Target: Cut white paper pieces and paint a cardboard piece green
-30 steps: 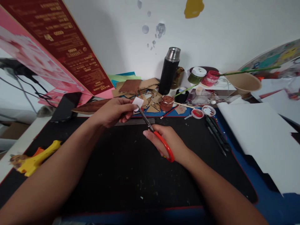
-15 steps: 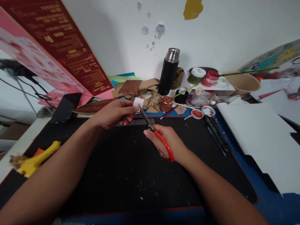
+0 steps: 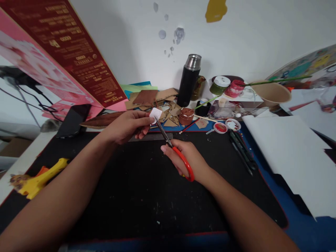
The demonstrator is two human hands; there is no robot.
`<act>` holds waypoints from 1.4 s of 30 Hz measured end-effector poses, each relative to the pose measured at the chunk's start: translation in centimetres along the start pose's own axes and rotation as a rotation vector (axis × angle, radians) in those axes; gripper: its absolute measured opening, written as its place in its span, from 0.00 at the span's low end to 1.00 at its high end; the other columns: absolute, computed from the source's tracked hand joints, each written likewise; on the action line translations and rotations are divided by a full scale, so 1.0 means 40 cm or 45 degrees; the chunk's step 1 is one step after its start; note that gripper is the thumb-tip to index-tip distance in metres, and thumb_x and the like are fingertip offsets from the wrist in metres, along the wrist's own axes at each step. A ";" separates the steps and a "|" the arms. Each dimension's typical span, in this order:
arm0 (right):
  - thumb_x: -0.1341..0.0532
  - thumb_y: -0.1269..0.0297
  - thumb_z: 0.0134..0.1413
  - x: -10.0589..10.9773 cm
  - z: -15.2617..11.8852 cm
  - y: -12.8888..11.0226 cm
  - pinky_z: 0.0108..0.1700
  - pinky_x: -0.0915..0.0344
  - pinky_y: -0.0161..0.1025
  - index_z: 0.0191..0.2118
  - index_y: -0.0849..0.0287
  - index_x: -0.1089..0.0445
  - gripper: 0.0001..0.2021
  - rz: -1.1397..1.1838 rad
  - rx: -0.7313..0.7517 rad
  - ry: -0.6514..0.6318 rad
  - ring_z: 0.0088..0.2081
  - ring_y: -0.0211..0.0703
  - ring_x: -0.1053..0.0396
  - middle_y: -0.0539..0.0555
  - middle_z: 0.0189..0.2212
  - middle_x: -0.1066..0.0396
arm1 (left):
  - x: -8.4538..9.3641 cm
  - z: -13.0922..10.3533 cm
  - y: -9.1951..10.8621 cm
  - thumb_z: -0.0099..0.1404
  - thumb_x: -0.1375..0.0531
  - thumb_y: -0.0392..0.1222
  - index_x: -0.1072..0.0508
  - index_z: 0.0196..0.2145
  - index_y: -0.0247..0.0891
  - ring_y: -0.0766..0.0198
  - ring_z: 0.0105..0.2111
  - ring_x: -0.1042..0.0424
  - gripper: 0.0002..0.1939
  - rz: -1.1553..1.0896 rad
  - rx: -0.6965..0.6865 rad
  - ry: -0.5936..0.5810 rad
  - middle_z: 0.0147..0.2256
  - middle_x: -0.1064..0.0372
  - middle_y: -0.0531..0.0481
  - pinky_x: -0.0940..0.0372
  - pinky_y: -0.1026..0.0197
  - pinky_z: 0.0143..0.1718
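A small white piece of paper point(image 3: 155, 114) is pinched between the thumb and fingers of my left hand point(image 3: 132, 126). My right hand point(image 3: 188, 157) is closed around the red-handled scissors point(image 3: 185, 161), and their dark blades point up and left, with the tips at the paper's lower right edge. Both hands are raised over the far part of the black mat point(image 3: 157, 199). Beneath them a clear ruler point(image 3: 162, 137) lies along the mat's back edge.
Behind the hands are cardboard scraps point(image 3: 172, 113), a brown paint jar point(image 3: 186, 116) and a black thermos point(image 3: 188, 82). White paper point(image 3: 288, 154) and a black cutter point(image 3: 243, 150) lie right. A yellow object point(image 3: 44, 177) is at left, beside my forearm.
The paper has turned slightly in my left hand, and its outline at the blades looks a little different. Both hands have otherwise hardly moved.
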State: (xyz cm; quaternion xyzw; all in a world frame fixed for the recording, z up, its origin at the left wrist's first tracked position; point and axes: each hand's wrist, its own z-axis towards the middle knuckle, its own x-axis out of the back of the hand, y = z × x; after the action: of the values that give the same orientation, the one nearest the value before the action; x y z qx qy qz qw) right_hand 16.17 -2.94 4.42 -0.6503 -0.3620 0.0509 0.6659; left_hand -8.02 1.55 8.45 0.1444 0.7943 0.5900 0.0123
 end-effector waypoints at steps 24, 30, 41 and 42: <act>0.42 0.41 0.72 -0.003 -0.004 -0.006 0.24 0.47 0.34 0.30 0.54 0.38 0.24 -0.015 -0.025 0.012 0.19 0.36 0.39 0.44 0.16 0.40 | -0.004 -0.005 0.005 0.62 0.32 0.44 0.29 0.28 0.39 0.72 0.14 0.38 0.11 0.051 0.006 0.008 0.18 0.34 0.57 0.46 0.70 0.14; 0.42 0.43 0.73 0.001 -0.003 -0.009 0.25 0.46 0.35 0.29 0.54 0.39 0.24 -0.051 -0.002 0.010 0.21 0.36 0.40 0.45 0.18 0.39 | -0.005 -0.006 0.004 0.64 0.33 0.43 0.30 0.27 0.40 0.72 0.15 0.39 0.11 0.058 0.003 0.005 0.18 0.34 0.57 0.45 0.69 0.16; 0.41 0.46 0.72 0.002 -0.002 -0.011 0.26 0.46 0.36 0.29 0.54 0.40 0.22 -0.073 0.012 -0.002 0.22 0.36 0.41 0.45 0.18 0.40 | 0.002 -0.003 -0.001 0.65 0.34 0.40 0.29 0.27 0.40 0.73 0.14 0.41 0.10 0.018 0.015 -0.015 0.17 0.36 0.58 0.48 0.69 0.15; 0.41 0.46 0.72 0.002 -0.002 -0.010 0.25 0.46 0.36 0.29 0.54 0.40 0.22 -0.074 0.016 -0.003 0.22 0.36 0.41 0.45 0.18 0.40 | 0.003 -0.003 -0.001 0.65 0.34 0.40 0.29 0.26 0.40 0.73 0.14 0.41 0.10 0.016 0.018 -0.018 0.18 0.36 0.58 0.48 0.69 0.15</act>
State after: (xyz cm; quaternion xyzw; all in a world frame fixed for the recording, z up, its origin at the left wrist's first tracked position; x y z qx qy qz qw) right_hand 16.10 -3.03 4.83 -0.6352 -0.3811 0.0349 0.6708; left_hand -8.18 1.45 8.48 0.1537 0.7973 0.5835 0.0131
